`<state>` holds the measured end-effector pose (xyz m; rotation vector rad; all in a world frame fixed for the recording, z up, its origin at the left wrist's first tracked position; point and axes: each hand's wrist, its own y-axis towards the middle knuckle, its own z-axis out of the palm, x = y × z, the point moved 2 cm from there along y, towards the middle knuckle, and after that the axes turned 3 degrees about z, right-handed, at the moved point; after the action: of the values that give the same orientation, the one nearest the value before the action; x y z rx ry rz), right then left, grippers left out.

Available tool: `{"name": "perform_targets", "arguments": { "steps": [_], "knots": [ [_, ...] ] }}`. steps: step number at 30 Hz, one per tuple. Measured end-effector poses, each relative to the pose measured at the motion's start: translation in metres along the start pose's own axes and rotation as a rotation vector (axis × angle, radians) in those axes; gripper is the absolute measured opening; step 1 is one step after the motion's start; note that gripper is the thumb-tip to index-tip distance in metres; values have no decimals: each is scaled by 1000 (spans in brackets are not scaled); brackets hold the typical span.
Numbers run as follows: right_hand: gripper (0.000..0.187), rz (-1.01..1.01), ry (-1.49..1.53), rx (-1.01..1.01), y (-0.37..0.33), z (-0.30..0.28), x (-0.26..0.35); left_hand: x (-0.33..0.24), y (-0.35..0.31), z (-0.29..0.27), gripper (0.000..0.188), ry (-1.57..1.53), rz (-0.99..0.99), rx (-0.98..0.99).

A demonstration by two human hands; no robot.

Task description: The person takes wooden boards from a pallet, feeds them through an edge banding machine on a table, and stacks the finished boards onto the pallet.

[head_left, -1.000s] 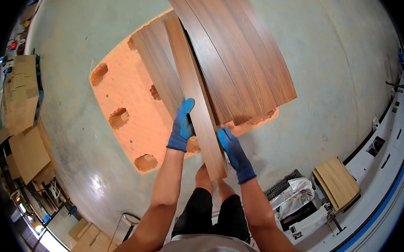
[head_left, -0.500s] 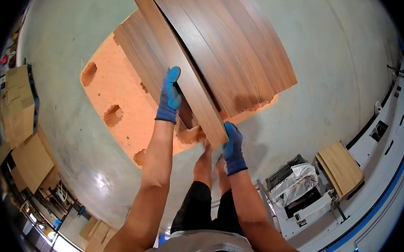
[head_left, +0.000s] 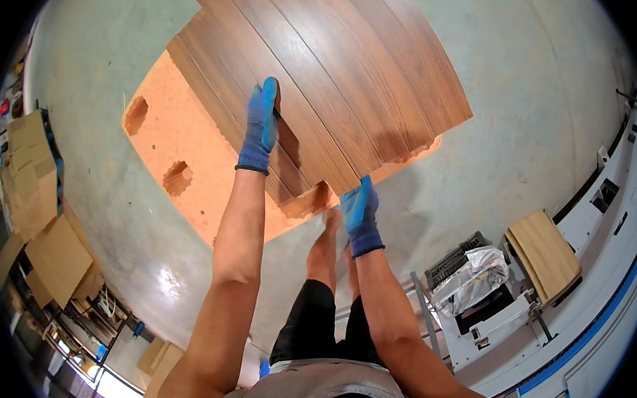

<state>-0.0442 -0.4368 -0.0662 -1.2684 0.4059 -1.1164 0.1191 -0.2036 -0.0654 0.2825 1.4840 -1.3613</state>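
Brown wood-grain planks lie side by side on an orange pallet with ragged holes. One plank among them lies about level with its neighbours, its near end at the pallet's front edge. My left hand, in a blue coated glove, is over the planks beside this plank's left edge, fingers stretched out, a dark shadow at its right. My right hand, gloved alike, is at the plank's near right corner, fingers closed against its end.
Grey floor surrounds the pallet. Flattened cardboard stands along the left. At right is a long white machine frame, with a wooden board, a silver plastic bag and a black crate near it. My legs stand close to the pallet's front.
The raised, tilted plank has come down flat between its neighbours, closing the dark gap. My left hand has moved up and left off its edge; my right hand has shifted slightly up.
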Motion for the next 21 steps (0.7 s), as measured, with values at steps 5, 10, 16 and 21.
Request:
{"name": "perform_targets", "arguments": {
  "steps": [5, 10, 16, 21],
  "knots": [
    [34, 60, 134, 80, 20, 0, -10, 5, -3, 16, 97, 151, 62, -89],
    [49, 135, 163, -3, 22, 14, -40, 7, 14, -8, 43, 81, 122, -194],
    [44, -148, -111, 202, 53, -23, -39, 24, 40, 11, 36, 88, 118, -200],
    [43, -295, -608, 170, 51, -26, -34, 16, 36, 11, 42, 207, 260, -273]
  ]
}}
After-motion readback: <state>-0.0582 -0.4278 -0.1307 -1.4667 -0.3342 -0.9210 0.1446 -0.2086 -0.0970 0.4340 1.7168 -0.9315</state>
